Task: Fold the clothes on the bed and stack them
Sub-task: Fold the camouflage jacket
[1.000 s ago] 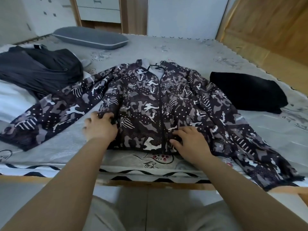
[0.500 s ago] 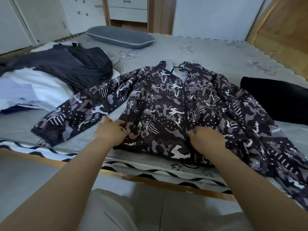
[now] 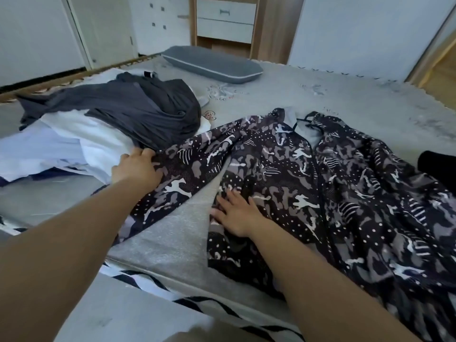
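Clearly the jacket [image 3: 308,183] is thin, limp, probably slippery; my left hand [image 3: 135,166] pinches its sleeve, my right hand [image 3: 237,213] lies flat, fingers spread, pinning the front.

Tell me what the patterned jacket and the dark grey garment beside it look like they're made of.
Patterned jacket: looks like thin, light synthetic cloth, matte, with mesh-like dotted patches; it lies flat with soft creases.
Dark grey garment: probably a soft knit or jersey, matte, bunched in fine, loose folds. Neither can be told for sure.
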